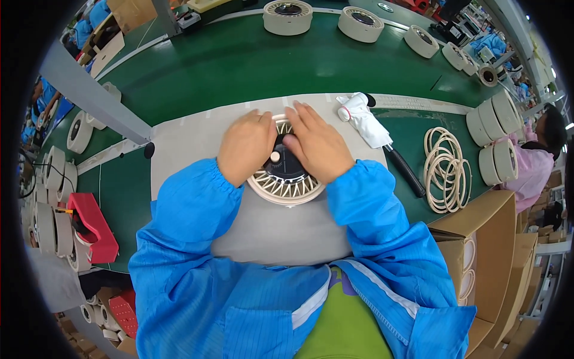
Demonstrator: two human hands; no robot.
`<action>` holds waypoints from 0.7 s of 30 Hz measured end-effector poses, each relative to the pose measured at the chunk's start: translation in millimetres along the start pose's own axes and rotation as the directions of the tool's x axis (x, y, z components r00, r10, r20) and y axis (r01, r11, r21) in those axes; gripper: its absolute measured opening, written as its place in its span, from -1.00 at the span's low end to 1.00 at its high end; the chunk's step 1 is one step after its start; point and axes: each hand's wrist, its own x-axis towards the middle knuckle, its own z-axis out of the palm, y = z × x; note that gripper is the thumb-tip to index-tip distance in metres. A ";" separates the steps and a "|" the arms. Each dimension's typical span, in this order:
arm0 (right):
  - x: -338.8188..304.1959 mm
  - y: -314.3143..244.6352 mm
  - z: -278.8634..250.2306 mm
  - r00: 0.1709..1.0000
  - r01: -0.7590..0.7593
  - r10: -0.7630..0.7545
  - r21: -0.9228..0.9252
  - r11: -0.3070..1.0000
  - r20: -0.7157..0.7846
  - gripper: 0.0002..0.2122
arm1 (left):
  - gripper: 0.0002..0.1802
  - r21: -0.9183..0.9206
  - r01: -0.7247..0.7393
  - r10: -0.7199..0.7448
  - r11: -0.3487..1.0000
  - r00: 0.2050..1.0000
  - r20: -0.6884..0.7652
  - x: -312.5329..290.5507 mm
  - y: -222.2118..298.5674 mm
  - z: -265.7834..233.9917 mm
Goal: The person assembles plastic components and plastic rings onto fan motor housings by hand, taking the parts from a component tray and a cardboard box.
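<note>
A round cream appliance (286, 196) with a slatted grille ring, a glossy black centre panel and a small cream knob (275, 157) lies face up in front of me on a grey mat. My left hand (246, 145) lies over its left side, fingers stretched toward the far rim, thumb hidden. Across its right side rests my right hand (320, 142), fingers reaching to the far rim and thumb over the black panel. Both palms hide much of the grille.
Right of the mat lie a black-handled tool wrapped in white (388, 149), a pile of cream rings (445, 170) and an open cardboard box (496, 245). Similar round units (288, 18) stand along the green belt. A red holder (95, 227) sits left; a metal post (98, 90) rises nearby.
</note>
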 end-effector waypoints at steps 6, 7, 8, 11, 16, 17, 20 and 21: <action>-0.9 6.2 0.9 0.993 0.121 -0.119 0.156 0.980 -0.019 -0.55 | -0.67 -0.054 -0.233 0.192 0.971 0.893 -0.407 -3.4 -8.6 9.2; 1.4 7.1 3.1 0.993 0.117 -0.115 0.149 0.982 -0.023 -0.55 | -0.68 -0.046 -0.186 0.156 0.982 0.917 -0.368 -8.6 -6.4 8.3; 6.0 12.5 5.1 0.986 0.151 -0.132 0.203 0.967 -0.106 -0.55 | -0.68 -0.037 -0.145 0.125 0.989 0.935 -0.331 -9.9 -0.7 6.9; 9.8 25.9 -2.6 0.953 0.215 -0.136 0.287 0.934 -0.271 -0.55 | -0.69 0.078 -0.001 0.017 0.997 0.976 -0.217 -16.4 16.9 -0.9; -9.1 62.4 -42.4 0.912 -0.093 0.142 0.142 0.985 -0.384 -0.60 | -0.73 0.461 0.236 -0.268 0.856 0.964 0.004 -27.0 31.6 -20.8; -21.3 75.6 -54.3 0.889 -0.268 0.271 0.060 0.962 -0.370 -0.61 | -0.74 0.531 0.250 -0.322 0.810 0.946 0.047 -26.7 33.8 -24.6; -57.5 98.6 -86.9 0.847 -0.419 0.451 0.169 0.892 -0.282 -0.64 | -0.71 0.566 0.250 -0.413 0.786 0.893 0.180 -17.5 51.6 -47.2; -66.9 97.3 -91.3 0.854 -0.405 0.452 0.214 0.889 -0.257 -0.62 | -0.69 0.593 0.264 -0.477 0.760 0.847 0.234 -18.5 51.9 -51.0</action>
